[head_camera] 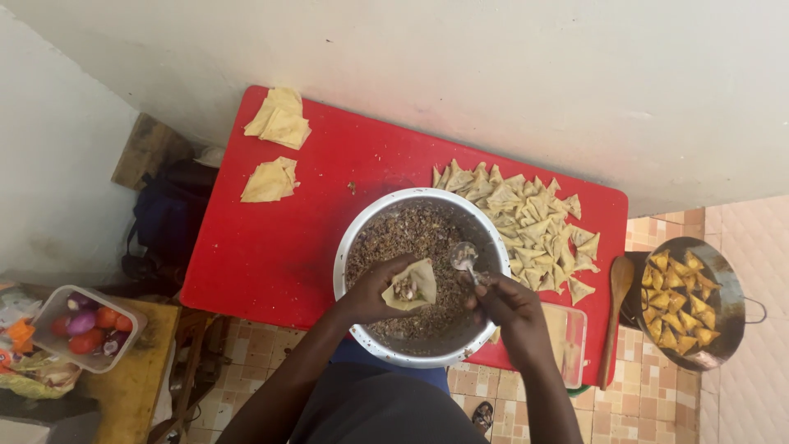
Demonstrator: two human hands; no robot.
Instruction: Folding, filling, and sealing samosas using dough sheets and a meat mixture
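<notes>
My left hand holds an open pastry cone with a little minced filling inside, over a large metal bowl of brown minced filling. My right hand grips a metal spoon, its bowl raised just right of the cone, above the filling. The bowl rests on a red table.
Many folded raw triangles lie on the table's right part. Two stacks of pastry sheets sit at its left. A pan of fried triangles, a wooden spoon, a clear container and a tub of vegetables stand around.
</notes>
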